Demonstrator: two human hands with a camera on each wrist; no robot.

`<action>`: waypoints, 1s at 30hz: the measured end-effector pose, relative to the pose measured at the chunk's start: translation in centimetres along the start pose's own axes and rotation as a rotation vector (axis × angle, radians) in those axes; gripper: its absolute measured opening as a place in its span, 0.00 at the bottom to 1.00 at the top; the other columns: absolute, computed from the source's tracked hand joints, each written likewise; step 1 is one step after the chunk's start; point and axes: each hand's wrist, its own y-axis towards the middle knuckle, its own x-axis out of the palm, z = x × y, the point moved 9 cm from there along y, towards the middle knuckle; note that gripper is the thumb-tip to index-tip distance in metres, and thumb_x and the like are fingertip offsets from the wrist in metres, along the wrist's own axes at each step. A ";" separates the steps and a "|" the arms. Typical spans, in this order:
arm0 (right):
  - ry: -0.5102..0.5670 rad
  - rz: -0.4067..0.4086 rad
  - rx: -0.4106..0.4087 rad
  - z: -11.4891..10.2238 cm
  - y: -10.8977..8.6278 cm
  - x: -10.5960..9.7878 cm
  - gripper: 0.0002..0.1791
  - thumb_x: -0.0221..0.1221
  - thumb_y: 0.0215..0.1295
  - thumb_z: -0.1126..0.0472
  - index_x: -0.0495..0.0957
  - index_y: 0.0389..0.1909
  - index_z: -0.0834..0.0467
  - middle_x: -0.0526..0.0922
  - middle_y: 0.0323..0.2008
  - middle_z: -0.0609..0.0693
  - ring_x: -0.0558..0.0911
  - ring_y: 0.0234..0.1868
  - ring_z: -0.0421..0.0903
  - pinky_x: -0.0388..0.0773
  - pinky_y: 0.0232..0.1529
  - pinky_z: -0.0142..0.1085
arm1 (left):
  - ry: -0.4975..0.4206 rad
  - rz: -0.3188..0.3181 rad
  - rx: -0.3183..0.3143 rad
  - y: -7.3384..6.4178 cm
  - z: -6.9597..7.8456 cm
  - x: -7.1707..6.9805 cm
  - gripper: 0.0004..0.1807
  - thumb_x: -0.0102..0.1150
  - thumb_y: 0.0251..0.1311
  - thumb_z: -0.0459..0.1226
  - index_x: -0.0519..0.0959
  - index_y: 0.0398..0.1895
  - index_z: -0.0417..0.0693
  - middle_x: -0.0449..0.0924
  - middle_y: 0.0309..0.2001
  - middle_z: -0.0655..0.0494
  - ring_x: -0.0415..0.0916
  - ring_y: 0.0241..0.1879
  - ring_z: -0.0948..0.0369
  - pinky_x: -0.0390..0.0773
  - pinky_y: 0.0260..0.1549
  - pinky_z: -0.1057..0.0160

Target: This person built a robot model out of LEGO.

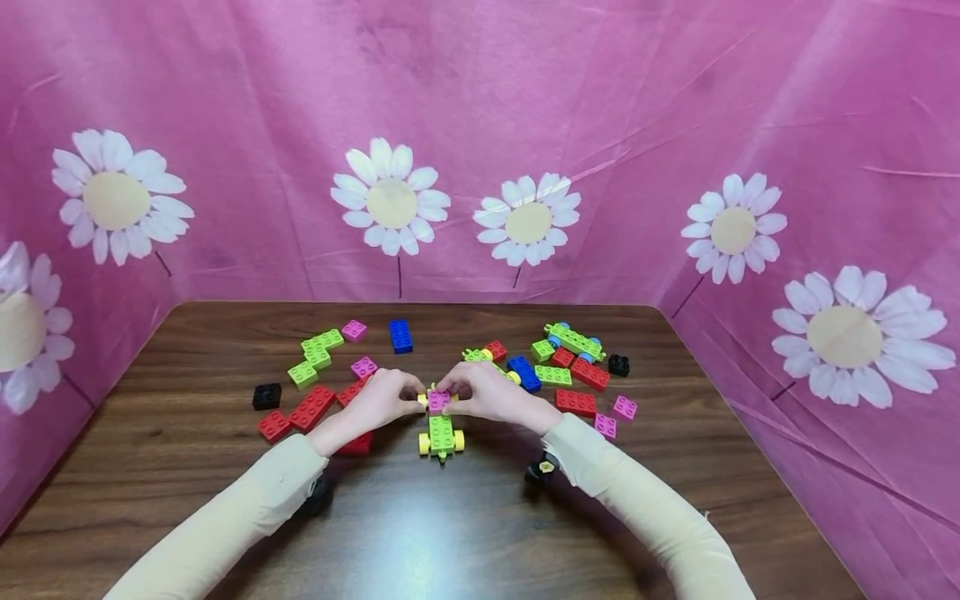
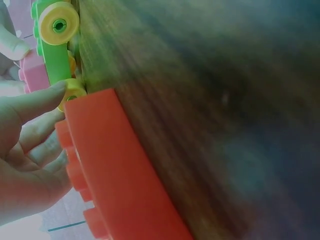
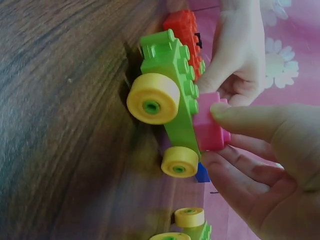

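while the right hand [image 1: 491, 393] is nearly closed, its thumb and fingers pinching a pink brick [image 3: 207, 125], the left hand [image 1: 384, 400] has its thumb and fingers drawn together at a yellow wheel [image 2: 75, 90] on the far left of the green car [image 1: 441, 433], gripping it there. the pink brick sits over the far half of the green car, touching its studs; i cannot tell whether it is pressed fully home. the green car stands on the wooden table [image 1: 480, 542] between the two hands, its near half uncovered. left of the green car lie a long red brick [image 1: 312, 407] and, farther out, a black brick [image 1: 267, 396]. beyond it, slightly left, is a blue brick [image 1: 401, 336]. to its right and farther off stands a green car base with blue wheels [image 1: 576, 342], near several red, green and blue bricks; two small pink bricks [image 1: 624, 407] lie right of the green car, nearer than those.
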 end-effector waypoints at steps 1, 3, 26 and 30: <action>0.002 -0.003 -0.010 0.0 -0.1 -0.1 0.16 0.69 0.60 0.57 0.85 0.48 0.57 0.87 0.43 0.50 0.85 0.43 0.44 0.83 0.46 0.31 | 0.000 0.002 -0.001 0.0 0.0 0.0 0.09 0.70 0.56 0.35 0.87 0.37 0.38 0.89 0.35 0.48 0.85 0.36 0.57 0.84 0.38 0.58; 0.000 -0.002 -0.025 -0.2 -0.1 -0.2 0.16 0.69 0.60 0.57 0.85 0.48 0.58 0.87 0.43 0.51 0.86 0.43 0.44 0.84 0.46 0.31 | 0.007 0.009 0.001 0.0 0.0 -0.1 0.09 0.70 0.55 0.35 0.87 0.37 0.38 0.89 0.35 0.48 0.84 0.35 0.58 0.83 0.38 0.58; 0.041 0.004 0.087 0.7 -0.1 0.1 0.14 0.70 0.59 0.59 0.84 0.45 0.58 0.89 0.39 0.50 0.85 0.39 0.42 0.84 0.45 0.32 | 0.001 0.013 0.000 0.0 0.2 -0.2 0.09 0.71 0.54 0.34 0.87 0.37 0.38 0.89 0.36 0.47 0.85 0.37 0.56 0.84 0.38 0.58; 0.015 0.008 0.083 0.4 -0.1 0.0 0.14 0.70 0.59 0.59 0.84 0.45 0.58 0.88 0.39 0.50 0.84 0.38 0.42 0.84 0.44 0.31 | 0.000 0.012 -0.006 0.0 0.1 -0.3 0.09 0.71 0.54 0.34 0.87 0.37 0.37 0.89 0.36 0.47 0.86 0.37 0.55 0.84 0.39 0.57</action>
